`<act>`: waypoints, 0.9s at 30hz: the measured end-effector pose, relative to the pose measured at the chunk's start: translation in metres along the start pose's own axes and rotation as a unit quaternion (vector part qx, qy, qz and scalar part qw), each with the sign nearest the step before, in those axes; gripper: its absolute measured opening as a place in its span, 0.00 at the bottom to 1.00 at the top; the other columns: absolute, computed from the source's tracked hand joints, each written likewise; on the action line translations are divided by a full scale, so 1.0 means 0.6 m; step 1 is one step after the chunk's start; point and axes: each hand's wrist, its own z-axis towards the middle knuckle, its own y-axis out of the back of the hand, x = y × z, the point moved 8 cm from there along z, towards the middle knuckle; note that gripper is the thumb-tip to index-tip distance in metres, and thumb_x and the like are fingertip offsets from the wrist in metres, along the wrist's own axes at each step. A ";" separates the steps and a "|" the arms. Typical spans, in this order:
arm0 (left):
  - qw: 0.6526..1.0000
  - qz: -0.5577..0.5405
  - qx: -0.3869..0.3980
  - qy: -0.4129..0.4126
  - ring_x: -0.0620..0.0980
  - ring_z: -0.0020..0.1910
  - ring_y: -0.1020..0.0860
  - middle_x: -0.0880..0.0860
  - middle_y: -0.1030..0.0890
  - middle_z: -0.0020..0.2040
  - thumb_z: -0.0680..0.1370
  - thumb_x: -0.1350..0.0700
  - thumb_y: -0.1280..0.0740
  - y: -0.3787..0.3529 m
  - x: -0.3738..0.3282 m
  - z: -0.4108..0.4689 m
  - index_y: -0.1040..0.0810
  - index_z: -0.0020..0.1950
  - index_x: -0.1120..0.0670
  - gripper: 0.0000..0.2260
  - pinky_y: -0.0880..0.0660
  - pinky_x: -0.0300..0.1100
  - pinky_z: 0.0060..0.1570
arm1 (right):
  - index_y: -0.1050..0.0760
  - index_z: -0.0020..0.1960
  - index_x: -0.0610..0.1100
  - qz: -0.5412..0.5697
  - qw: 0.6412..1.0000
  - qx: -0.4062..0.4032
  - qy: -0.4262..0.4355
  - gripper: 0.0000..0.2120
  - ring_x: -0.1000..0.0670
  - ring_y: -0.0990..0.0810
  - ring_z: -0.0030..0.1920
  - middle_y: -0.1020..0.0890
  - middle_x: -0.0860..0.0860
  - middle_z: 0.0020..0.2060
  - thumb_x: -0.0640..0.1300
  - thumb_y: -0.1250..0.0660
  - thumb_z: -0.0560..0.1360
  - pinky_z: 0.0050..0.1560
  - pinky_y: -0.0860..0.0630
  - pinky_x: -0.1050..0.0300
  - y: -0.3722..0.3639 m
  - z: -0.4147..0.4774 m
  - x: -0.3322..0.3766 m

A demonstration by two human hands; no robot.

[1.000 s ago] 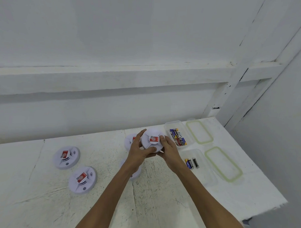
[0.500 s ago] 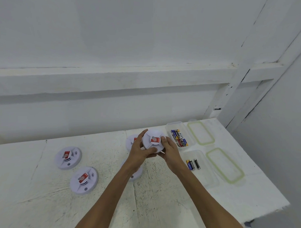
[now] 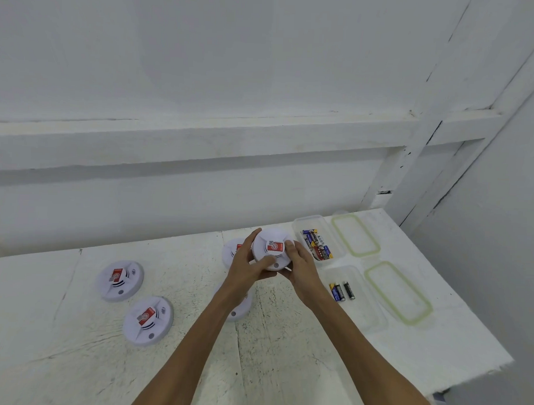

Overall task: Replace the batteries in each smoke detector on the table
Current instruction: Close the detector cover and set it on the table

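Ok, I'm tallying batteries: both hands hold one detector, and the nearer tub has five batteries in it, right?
Not quite. The head view shows three batteries in the nearer tub, not five. The left hand and right hand do both hold one detector.

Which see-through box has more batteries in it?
The far box, next to the smoke detector being held. It has a colourful heap of batteries, while the near box holds only three.

5 smoke detectors, 2 tubs, 2 lids, 3 batteries in the nearer tub.
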 end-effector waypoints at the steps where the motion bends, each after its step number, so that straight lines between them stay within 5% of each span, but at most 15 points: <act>1: 1.000 -0.014 0.000 0.006 0.49 0.59 0.18 0.51 0.21 0.66 0.80 0.59 0.30 0.000 0.001 0.001 0.31 0.75 0.48 0.25 0.16 0.44 0.46 | 0.25 0.67 0.43 0.004 1.000 -0.002 0.000 0.17 0.45 0.17 0.59 0.17 0.45 0.59 0.51 0.41 0.84 0.58 0.19 0.45 0.000 -0.001 0.001; 9: 0.997 -0.049 -0.035 0.040 0.60 0.63 0.20 0.55 0.24 0.70 0.85 0.56 0.39 0.005 0.013 0.003 0.30 0.72 0.44 0.16 0.15 0.48 0.46 | 0.22 0.62 0.47 0.011 1.000 -0.012 -0.009 0.12 0.46 0.17 0.57 0.16 0.47 0.56 0.50 0.40 0.83 0.56 0.18 0.48 0.003 -0.006 0.002; 27: 0.998 -0.015 -0.038 0.041 0.59 0.65 0.21 0.55 0.25 0.72 0.85 0.55 0.39 0.007 0.014 0.005 0.32 0.76 0.46 0.18 0.16 0.51 0.51 | 0.21 0.55 0.51 -0.004 0.999 -0.035 0.014 0.09 0.53 0.15 0.49 0.14 0.53 0.49 0.48 0.40 0.84 0.47 0.18 0.58 -0.002 -0.020 0.016</act>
